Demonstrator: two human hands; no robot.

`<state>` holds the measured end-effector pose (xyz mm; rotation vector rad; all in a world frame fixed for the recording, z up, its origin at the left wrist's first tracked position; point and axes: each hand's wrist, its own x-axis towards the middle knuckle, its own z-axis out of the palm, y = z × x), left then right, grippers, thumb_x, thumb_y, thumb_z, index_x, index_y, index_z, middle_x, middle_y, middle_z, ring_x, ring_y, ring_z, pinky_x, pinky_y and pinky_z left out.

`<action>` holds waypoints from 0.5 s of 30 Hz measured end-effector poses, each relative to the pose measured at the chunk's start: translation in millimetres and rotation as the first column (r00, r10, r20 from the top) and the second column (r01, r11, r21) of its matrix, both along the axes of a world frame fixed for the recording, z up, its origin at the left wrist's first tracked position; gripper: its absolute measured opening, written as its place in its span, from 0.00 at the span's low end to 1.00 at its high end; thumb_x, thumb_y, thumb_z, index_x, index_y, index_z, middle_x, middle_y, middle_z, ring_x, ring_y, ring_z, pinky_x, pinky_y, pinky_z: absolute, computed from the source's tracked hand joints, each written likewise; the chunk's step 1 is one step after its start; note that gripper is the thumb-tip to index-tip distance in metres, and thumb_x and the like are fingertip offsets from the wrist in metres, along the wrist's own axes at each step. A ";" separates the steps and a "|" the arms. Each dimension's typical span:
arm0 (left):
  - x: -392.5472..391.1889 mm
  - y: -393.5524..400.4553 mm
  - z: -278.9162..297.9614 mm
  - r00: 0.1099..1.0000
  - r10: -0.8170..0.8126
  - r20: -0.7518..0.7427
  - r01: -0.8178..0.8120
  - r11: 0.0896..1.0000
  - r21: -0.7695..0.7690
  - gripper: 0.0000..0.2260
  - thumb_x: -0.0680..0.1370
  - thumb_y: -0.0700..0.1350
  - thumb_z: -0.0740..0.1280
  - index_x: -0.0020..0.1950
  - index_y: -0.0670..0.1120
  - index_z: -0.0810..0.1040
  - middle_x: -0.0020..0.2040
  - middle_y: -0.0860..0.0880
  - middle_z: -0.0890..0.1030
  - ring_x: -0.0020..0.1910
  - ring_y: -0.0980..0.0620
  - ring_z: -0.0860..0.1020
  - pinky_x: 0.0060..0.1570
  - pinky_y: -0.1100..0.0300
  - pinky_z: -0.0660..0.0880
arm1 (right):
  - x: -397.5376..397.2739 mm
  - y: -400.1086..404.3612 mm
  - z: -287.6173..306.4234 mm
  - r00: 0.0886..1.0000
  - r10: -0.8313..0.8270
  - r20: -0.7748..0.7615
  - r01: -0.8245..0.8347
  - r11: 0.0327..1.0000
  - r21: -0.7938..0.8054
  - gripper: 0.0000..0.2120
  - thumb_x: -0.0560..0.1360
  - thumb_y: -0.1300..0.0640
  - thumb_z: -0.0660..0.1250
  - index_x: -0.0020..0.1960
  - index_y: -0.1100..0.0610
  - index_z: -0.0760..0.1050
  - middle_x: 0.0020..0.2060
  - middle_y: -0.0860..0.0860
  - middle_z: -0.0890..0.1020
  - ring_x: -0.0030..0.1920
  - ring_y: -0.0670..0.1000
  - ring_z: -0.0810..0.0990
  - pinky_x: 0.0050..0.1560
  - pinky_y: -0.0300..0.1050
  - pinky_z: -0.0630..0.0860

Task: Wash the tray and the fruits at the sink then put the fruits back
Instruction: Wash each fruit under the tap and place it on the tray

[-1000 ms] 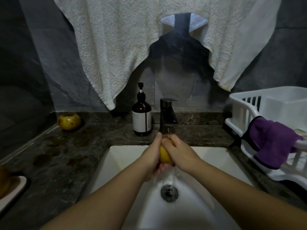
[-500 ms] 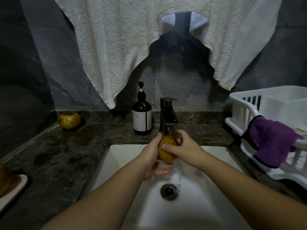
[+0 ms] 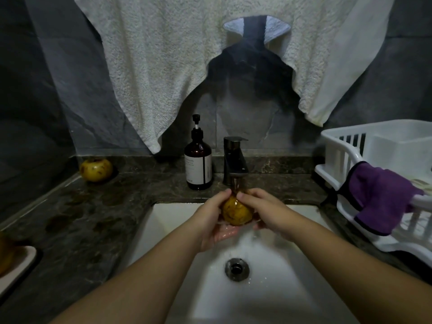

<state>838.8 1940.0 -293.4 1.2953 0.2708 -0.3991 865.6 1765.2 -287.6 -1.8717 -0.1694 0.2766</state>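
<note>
A yellow, brown-spotted fruit [image 3: 236, 212] is held under the running tap [image 3: 235, 163] above the white sink [image 3: 268, 300]. My left hand [image 3: 211, 220] cups it from the left and below. My right hand [image 3: 264, 210] grips it from the right, fingertips on top. Water streams onto the fruit. A second yellow fruit [image 3: 95, 170] sits on the dark counter at the back left. The pale tray [image 3: 17, 265] lies at the left edge, with another fruit [image 3: 4, 256] partly cut off on it.
A brown soap pump bottle [image 3: 198, 163] stands left of the tap. A white dish rack [image 3: 383, 183] with a purple cloth [image 3: 383, 197] draped over it fills the right counter. White towels [image 3: 163, 66] hang above. The drain [image 3: 236, 269] is open.
The fruit has turned in my hands and more of it shows. My right hand has slid from covering it to its right side. Both hands stay under the stream.
</note>
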 end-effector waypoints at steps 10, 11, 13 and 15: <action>3.5 4.7 1.2 0.999 0.046 0.003 -0.046 0.992 0.117 0.22 0.73 0.61 0.77 0.57 0.46 0.82 0.51 0.41 0.85 0.46 0.45 0.84 0.43 0.57 0.82 | 5.2 -7.4 16.0 0.988 -0.010 0.151 0.035 0.986 -0.166 0.13 0.82 0.35 0.57 0.62 0.37 0.72 0.56 0.43 0.80 0.56 0.49 0.79 0.52 0.51 0.78; 3.6 5.9 3.1 0.999 0.050 -0.003 -0.050 0.992 0.120 0.23 0.73 0.61 0.77 0.57 0.46 0.81 0.50 0.41 0.85 0.45 0.45 0.84 0.40 0.58 0.82 | 8.3 -7.1 22.2 0.967 -0.067 0.246 0.107 0.983 -0.151 0.13 0.83 0.38 0.57 0.65 0.37 0.72 0.58 0.42 0.78 0.59 0.49 0.78 0.57 0.53 0.78; 2.4 7.9 6.7 0.998 0.057 -0.020 -0.054 0.990 0.131 0.23 0.73 0.61 0.77 0.57 0.45 0.81 0.49 0.41 0.84 0.43 0.45 0.82 0.36 0.58 0.80 | 12.3 -5.6 39.4 0.894 -0.158 0.418 0.222 0.969 -0.110 0.15 0.84 0.44 0.58 0.69 0.40 0.72 0.62 0.43 0.75 0.64 0.49 0.75 0.59 0.49 0.75; 1.3 7.5 10.3 0.998 0.051 -0.033 -0.046 0.988 0.149 0.24 0.73 0.61 0.77 0.58 0.45 0.80 0.51 0.40 0.83 0.45 0.45 0.82 0.36 0.58 0.79 | 14.8 -5.7 58.6 0.812 -0.098 0.575 0.244 0.953 -0.182 0.20 0.82 0.43 0.61 0.73 0.38 0.68 0.71 0.46 0.69 0.67 0.45 0.69 0.59 0.43 0.69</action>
